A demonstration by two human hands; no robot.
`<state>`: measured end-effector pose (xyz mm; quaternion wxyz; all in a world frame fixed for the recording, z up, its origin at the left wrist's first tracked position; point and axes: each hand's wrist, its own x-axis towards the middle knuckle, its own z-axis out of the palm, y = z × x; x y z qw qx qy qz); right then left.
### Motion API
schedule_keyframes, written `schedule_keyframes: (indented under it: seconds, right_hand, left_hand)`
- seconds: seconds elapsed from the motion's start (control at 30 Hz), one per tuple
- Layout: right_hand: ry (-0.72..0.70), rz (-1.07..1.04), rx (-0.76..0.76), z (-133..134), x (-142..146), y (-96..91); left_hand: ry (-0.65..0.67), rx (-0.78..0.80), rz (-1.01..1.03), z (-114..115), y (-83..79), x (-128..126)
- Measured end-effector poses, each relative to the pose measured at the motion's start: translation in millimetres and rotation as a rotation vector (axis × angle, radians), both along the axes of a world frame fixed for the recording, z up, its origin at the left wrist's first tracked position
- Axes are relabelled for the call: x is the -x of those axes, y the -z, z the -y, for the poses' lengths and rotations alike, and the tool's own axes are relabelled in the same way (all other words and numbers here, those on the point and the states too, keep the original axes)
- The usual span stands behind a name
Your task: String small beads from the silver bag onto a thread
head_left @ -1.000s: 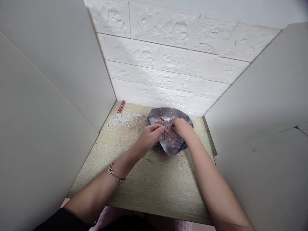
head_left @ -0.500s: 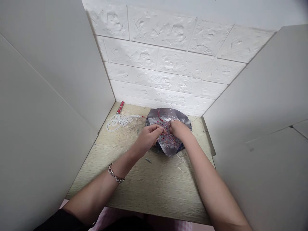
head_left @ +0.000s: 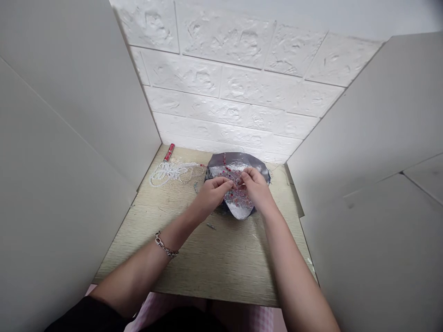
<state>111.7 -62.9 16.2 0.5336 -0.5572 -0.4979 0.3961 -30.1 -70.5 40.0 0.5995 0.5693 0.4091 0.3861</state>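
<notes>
A silvery foil sheet (head_left: pixel 235 162) lies at the back of the wooden table (head_left: pixel 214 258), strewn with small red and clear beads (head_left: pixel 238 199). My left hand (head_left: pixel 212 196), with a chain bracelet (head_left: pixel 165 246) on its wrist, hovers over the sheet's left part with fingertips pinched together. My right hand (head_left: pixel 255 186) is over the sheet's right part, its fingers also pinched. The fingertips of both hands meet above the beads; what they pinch is too small to name.
A heap of clear beaded strands (head_left: pixel 171 172) lies left of the foil, with a small red tube (head_left: pixel 169 152) behind it by the wall. White panels stand close on the left (head_left: pixel 69 120) and right (head_left: pixel 374 138); a white brick wall (head_left: pixel 235 87) closes the back.
Both hands have drawn closer together over the beads, the right hand shifting left. The camera view has slid slightly, moving the whole scene leftward and up.
</notes>
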Motion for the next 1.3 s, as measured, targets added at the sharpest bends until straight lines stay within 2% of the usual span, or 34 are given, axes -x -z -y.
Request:
schedule_keyframes:
  seconds: [0.07,0.1,0.23,0.77,1.3]
  right_hand:
    - [-0.039,-0.35,0.039,10,6,0.3]
    - [-0.049,-0.459,0.059,14,9,0.1]
    - [-0.087,-0.629,0.111,24,12,-1.8]
    - [-0.091,-0.66,0.049,31,12,-7.4]
    - [-0.075,-0.562,-0.06,34,14,-5.1]
  left_hand:
    - [0.006,-0.021,-0.018,0,0.3,0]
    - [0.008,-0.03,-0.026,1,0.6,-1]
    - [0.014,-0.055,-0.065,1,2.0,0]
    - [0.007,-0.086,-0.075,3,-3.1,4]
    - [-0.086,-0.189,-0.099,9,-4.2,3]
